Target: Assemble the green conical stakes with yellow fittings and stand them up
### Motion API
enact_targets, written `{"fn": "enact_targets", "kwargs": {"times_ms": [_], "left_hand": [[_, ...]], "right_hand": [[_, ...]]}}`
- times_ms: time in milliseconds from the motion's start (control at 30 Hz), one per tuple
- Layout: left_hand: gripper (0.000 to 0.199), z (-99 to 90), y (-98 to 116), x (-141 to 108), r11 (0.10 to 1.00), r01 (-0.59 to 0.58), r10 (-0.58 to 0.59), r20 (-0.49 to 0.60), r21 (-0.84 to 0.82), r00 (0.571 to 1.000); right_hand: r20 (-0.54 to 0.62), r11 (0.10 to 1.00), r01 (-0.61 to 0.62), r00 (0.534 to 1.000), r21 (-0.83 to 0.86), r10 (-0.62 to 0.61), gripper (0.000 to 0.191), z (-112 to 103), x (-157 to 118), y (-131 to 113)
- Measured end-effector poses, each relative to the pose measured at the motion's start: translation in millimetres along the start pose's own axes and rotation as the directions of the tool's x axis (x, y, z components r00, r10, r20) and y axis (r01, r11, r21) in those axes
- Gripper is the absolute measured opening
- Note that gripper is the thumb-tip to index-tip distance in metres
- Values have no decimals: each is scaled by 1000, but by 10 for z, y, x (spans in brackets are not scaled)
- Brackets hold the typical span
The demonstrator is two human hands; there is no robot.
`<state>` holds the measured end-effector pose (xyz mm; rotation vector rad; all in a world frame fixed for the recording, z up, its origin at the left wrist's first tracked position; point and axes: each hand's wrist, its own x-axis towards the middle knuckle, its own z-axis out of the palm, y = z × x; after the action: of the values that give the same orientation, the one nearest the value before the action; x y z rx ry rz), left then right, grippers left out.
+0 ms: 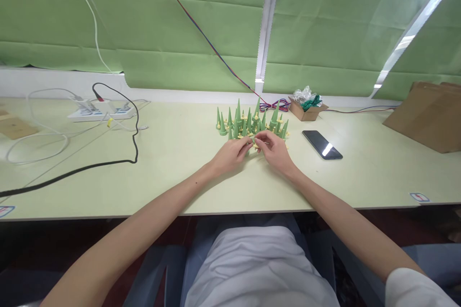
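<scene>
Several green cone-shaped pieces [238, 114] stand upright in a cluster on the table, with small yellow parts among them. At the cluster's near edge my left hand [236, 149] is closed, thumb and fingers pinched together. My right hand [272, 147] meets it from the right, its fingers pinched as well. Between the fingertips is a small green and yellow piece [253, 142], mostly covered by the fingers, so its exact shape is hidden. Both forearms reach in over the table's front edge.
A black phone [322, 145] lies right of the cones. Behind it stands a small cardboard box [305, 112] holding clear and green plastic. Coiled red-blue wire [275, 105] rests by the wall. A power strip [103, 111] with cables sits left, a large cardboard piece [428, 117] far right.
</scene>
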<state>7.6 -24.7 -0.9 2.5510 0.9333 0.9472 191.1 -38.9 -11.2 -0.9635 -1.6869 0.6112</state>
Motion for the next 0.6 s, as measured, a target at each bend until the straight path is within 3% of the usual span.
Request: {"fn": "enact_targets", "kwargs": {"times_ms": [167,367,500,600], "left_hand": [[23,11,-22,-2,999,27,-26,-51,17,998],[22,16,-46,-4,999,43,-41,-57,26,998],[20,22,-41,-3,998,51,-48,-61,34,997],[19,25,-22,-4,998,53,-49,-124,27,991]], "right_hand": [[-2,999,-44,999,-22,44,28,7,0,2],[120,994,-53,991,-91,64,34,3,-16,4],[112,994,-27,993,-102,38,32,0,-21,-15],[75,991,-31,996,-132,41,31,-6,-16,-17]]}}
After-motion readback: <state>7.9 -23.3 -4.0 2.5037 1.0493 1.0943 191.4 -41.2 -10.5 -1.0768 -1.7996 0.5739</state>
